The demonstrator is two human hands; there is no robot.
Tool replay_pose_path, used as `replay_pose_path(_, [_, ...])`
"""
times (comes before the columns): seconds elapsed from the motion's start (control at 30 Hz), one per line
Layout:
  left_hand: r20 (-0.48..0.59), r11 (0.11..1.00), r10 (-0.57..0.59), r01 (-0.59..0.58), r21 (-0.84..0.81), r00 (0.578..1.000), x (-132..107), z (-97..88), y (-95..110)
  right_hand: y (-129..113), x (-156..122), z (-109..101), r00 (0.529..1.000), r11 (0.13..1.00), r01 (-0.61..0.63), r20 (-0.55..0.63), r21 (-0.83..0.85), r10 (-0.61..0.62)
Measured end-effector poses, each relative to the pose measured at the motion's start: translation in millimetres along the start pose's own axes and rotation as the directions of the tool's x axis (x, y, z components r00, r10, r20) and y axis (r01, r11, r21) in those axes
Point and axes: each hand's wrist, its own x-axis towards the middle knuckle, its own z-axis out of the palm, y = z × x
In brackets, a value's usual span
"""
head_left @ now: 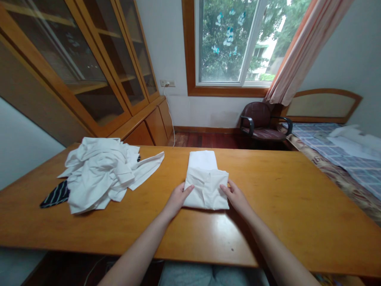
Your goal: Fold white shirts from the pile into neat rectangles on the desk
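A folded white cloth (205,192), creased on top, is between my two hands near the middle of the wooden table (268,206). My left hand (179,195) grips its left edge, thumb on top and fingers hidden beneath or behind the side. On the right edge, my right hand (233,192) has the same hold, its thumb pressing the upper face. Beyond it lies a flat white folded piece (203,159), partly covered by the held cloth; whether the two are joined I cannot tell.
A loose heap of white cloth (101,171) covers the table's left part, with a dark striped fabric (56,195) poking out. Past the table stand a glass-door cabinet (119,51), an armchair (258,121) and a bed (336,147).
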Motion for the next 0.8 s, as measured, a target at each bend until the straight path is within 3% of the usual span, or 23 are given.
replay_pose_path(0.13, [-0.002,0.986,-0.064,0.063,-0.157,0.998,-2,3.0,-5,2,-6,4,0.995,0.995,-0.045,0.092,0.088,0.037])
replay_pose_path(0.27, [-0.031,0.975,-0.086,0.078,-0.207,0.996,-6,5.8,-5,2,-10,8,0.994,0.995,-0.047,0.101,0.086,0.038])
replay_pose_path(0.43, [-0.053,0.964,-0.097,0.081,-0.252,0.994,-8,5.6,-8,13,-7,8,0.999,0.999,0.003,-0.038,0.033,-0.002])
replay_pose_path(0.5, [-0.084,0.985,-0.079,0.065,-0.157,0.993,-5,3.1,-13,17,-6,7,0.994,0.997,0.031,-0.107,-0.071,-0.039])
replay_pose_path(0.63, [-0.216,0.964,0.063,-0.003,0.266,0.974,2,-3.5,-22,16,-7,6,0.98,0.959,0.065,-0.164,-0.277,-0.114])
replay_pose_path(0.7, [-0.25,0.884,0.24,-0.104,0.455,0.938,1,-4.3,-19,13,-9,6,0.975,0.941,0.082,-0.168,-0.329,-0.144])
replay_pose_path(0.8, [-0.146,0.639,0.556,-0.308,0.705,0.818,-9,0.4,-1,7,-10,9,0.971,0.92,0.101,-0.164,-0.378,-0.174])
